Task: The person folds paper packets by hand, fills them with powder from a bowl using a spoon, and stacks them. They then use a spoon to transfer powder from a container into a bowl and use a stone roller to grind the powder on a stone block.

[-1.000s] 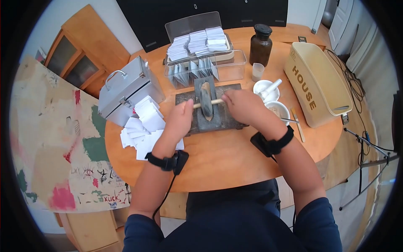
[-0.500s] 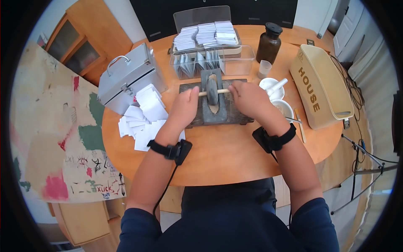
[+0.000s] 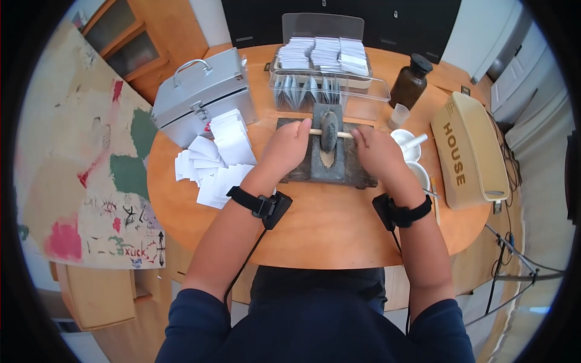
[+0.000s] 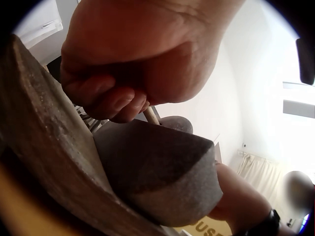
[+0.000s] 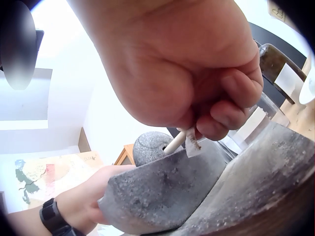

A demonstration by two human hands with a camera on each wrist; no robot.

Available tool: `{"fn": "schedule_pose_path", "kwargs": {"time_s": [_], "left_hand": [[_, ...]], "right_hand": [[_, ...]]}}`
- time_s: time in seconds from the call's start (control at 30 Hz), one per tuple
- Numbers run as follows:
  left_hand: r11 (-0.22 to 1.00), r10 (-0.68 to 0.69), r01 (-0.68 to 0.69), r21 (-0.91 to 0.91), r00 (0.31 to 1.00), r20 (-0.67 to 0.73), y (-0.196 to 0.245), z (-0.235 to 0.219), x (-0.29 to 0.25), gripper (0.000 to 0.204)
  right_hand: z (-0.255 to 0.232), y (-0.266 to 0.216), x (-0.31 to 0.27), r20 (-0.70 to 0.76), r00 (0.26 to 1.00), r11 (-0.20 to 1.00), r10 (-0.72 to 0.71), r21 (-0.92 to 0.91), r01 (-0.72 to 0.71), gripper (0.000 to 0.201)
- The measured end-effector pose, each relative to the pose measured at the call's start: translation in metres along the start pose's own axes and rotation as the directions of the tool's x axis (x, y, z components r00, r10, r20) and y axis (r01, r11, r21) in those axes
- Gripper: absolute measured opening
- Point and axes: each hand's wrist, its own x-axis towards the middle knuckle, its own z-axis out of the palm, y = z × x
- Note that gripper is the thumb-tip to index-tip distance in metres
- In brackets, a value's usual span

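A dark stone wheel (image 3: 329,132) stands upright in the groove of a grey stone trough (image 3: 321,166) on a dark wooden base (image 3: 296,172). A pale wooden rod (image 3: 345,135) runs through the wheel's centre. My left hand (image 3: 287,150) grips the rod's left end, and my right hand (image 3: 380,153) grips its right end. Tan powder (image 3: 327,159) shows in the groove in front of the wheel. Curled fingers (image 4: 118,101) wrap the rod in the left wrist view. In the right wrist view, a small whitish scrap (image 5: 192,143) lies against the rod by the curled fingers (image 5: 229,110).
White paper packets (image 3: 227,142) lie left, beside a silver case (image 3: 203,97). Behind the base stand clear bins (image 3: 363,91) of packets. To the right are a brown bottle (image 3: 411,81), a small cup (image 3: 399,115), white bowls (image 3: 407,140) and a cream HOUSE bin (image 3: 469,151).
The head view has shifted, so the table things appear farther right. The wheel sits farther back along the trough than a second ago, both hands still gripping the rod.
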Motion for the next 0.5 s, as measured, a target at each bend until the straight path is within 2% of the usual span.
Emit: {"fn": "schedule_pose_path", "kwargs": {"time_s": [0.17,0.23,0.37,0.43,0.47,0.5], "left_hand": [[0.995,-0.032,0.032,-0.097,0.999,-0.001,0.001,-0.001,-0.001,0.051],[0.99,0.023,-0.02,-0.14,1.0,0.02,-0.003,0.0,0.002,0.05],[0.981,0.024,-0.024,-0.19,1.0,-0.003,-0.005,0.004,0.002,0.051],[0.997,0.059,-0.061,-0.056,0.998,-0.038,-0.004,0.001,0.0,0.052],[0.999,0.002,-0.002,-0.034,1.0,-0.007,0.004,-0.004,-0.005,0.051],[0.999,0.001,-0.001,-0.035,1.0,-0.023,0.004,-0.003,-0.006,0.051]], "right_hand": [[-0.003,-0.008,-0.007,0.027,1.0,1.0,0.003,-0.005,-0.003,0.033],[-0.001,-0.004,-0.003,0.005,1.0,0.999,0.01,0.053,-0.01,0.034],[-0.001,0.005,0.006,0.004,0.997,0.997,-0.074,-0.028,0.074,0.036],[-0.001,0.004,0.007,0.045,0.998,0.999,-0.036,-0.019,0.037,0.037],[0.0,0.002,0.006,0.023,0.998,0.999,-0.05,-0.019,0.05,0.036],[-0.001,0.0,0.003,0.024,0.998,0.998,-0.066,-0.021,0.066,0.036]]}}
